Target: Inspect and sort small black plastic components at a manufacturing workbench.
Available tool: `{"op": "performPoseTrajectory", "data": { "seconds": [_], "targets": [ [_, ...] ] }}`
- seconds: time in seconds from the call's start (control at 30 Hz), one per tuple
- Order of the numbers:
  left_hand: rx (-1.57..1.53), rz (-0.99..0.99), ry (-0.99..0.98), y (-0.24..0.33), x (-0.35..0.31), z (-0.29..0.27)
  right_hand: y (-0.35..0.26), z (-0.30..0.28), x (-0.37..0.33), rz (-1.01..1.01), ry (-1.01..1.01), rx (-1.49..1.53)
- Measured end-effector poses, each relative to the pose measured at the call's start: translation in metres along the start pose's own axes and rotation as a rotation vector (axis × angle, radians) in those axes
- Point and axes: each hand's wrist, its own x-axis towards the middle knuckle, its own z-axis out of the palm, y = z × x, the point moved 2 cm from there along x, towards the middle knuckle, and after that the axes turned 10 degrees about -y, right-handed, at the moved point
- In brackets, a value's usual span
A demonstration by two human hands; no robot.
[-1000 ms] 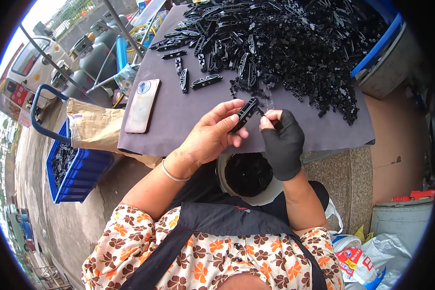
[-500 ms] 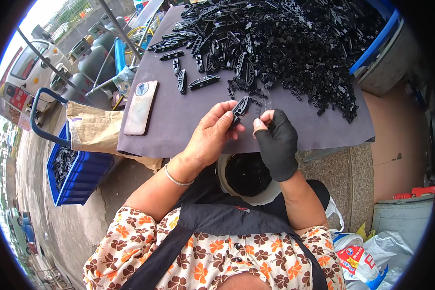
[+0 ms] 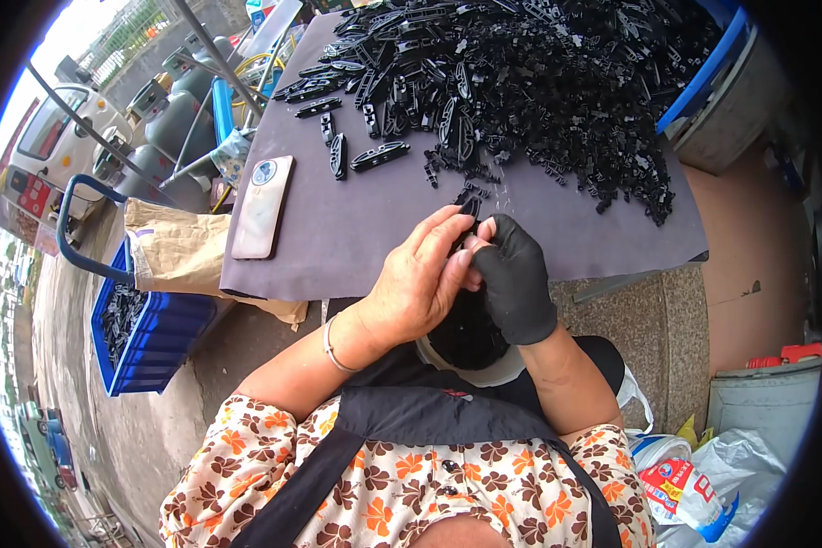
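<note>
Black plastic forms the slim, elongated part (image 3: 469,208) that we see held above the near side of the grey cloth-covered table (image 3: 347,224), its far end jutting past the fingertips and most of its body hidden by them. The bare left hand (image 3: 418,279) has its fingers bent and closed around the part; the right hand (image 3: 511,269), in a black fingerless glove (image 3: 527,306), has thumb and fingertips up against it, and we cannot tell whether they pinch anything smaller. As for writing, we find coloured print on a red, white and blue plastic bag (image 3: 683,491) at the lower right, and a small red mark (image 3: 457,394), too small to make out, on the dark apron (image 3: 429,414). Beyond the hands we see a heap of glossy black plastic pieces (image 3: 566,110), with several boat-shaped, openwork ones (image 3: 381,156) lying apart on the cloth, near a pale smartphone (image 3: 263,210) with a round camera disc.
</note>
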Motion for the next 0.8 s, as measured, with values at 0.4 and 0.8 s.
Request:
{"op": "performPoseTrajectory", "data": {
  "seconds": [0.4, 0.8],
  "targets": [
    [-0.445, -0.159, -0.148, 0.003, -0.011, -0.014, -0.030, -0.008, 0.001, -0.204, -0.076, -0.758],
    [0.525, -0.217, -0.008, -0.073, 0.023, -0.063, -0.042, -0.031, 0.022, -0.060, -0.073, -1.198]
  ]
}}
